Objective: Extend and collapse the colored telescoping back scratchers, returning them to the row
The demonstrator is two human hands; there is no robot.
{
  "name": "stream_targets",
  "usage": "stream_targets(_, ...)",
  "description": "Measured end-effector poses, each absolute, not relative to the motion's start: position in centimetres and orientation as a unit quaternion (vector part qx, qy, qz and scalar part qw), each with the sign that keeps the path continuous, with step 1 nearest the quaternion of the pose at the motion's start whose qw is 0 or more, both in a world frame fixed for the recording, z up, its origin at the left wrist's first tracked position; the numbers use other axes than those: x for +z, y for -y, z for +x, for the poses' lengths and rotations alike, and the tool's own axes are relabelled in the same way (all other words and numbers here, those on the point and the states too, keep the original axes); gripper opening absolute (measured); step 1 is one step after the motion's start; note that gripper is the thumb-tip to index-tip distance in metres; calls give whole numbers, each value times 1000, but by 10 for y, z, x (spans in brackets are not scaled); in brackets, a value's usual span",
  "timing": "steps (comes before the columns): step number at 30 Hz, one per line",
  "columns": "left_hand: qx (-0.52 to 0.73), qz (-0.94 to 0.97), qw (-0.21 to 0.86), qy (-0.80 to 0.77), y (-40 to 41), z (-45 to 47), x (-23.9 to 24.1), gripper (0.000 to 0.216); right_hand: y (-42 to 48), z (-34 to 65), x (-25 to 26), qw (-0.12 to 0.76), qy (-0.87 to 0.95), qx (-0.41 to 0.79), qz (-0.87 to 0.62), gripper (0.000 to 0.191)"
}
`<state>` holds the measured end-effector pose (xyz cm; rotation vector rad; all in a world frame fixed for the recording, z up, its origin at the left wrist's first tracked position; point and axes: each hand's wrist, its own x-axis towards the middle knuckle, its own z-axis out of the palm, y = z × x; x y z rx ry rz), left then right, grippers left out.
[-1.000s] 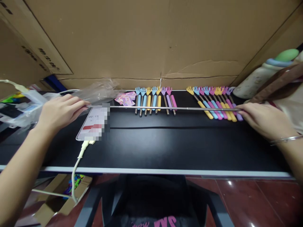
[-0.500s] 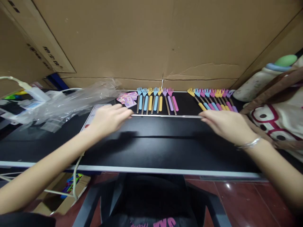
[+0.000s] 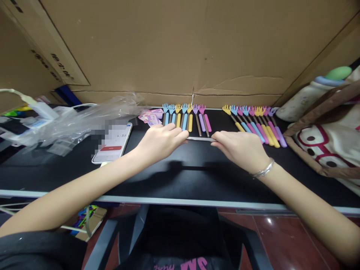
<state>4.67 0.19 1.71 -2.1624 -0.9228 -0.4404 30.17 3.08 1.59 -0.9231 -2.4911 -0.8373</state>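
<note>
Black desk (image 3: 56, 168) against a cardboard wall (image 3: 197, 48), colourful back scratchers (image 3: 185, 119) along its back edge, left hand (image 3: 161, 140) and right hand (image 3: 240, 150) pinching a metal rod (image 3: 200, 139) by its ends mid-desk, phone (image 3: 114, 144) toward the left edge, red tiled floor (image 3: 295, 240) below.

Bare tabletop (image 3: 182, 176) lies open just behind both hands. Ahead, two rows of coloured scratchers (image 3: 187, 120) and (image 3: 255, 122) block the way. A phone (image 3: 112, 144) lies beside the left hand (image 3: 160, 140), a bag (image 3: 329, 146) beyond the right hand (image 3: 239, 148).

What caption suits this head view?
Left hand and right hand grip the ends of a rod at a desk near rows of scratchers.
</note>
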Motion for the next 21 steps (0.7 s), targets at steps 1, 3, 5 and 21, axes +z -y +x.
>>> stream_targets(1, -168, -842, 376, 349, -3, 45, 17, 20, -32, 304, 15, 172, 879, -305, -323, 49)
stream_targets(3, -162, -839, 395, 338, -5, 39, 17, 22, -35, 310, 15, 158, 877, -316, -325, 51)
stream_targets(5, -151, -831, 406, 348, -8, 25, 20, 26, -41, 326, 16, 144, 871, -312, -350, 52)
stream_targets(21, -104, -774, 314, 540, 2, -170, 17, 28, -79, 481, 12, 42, 812, -159, -559, 30)
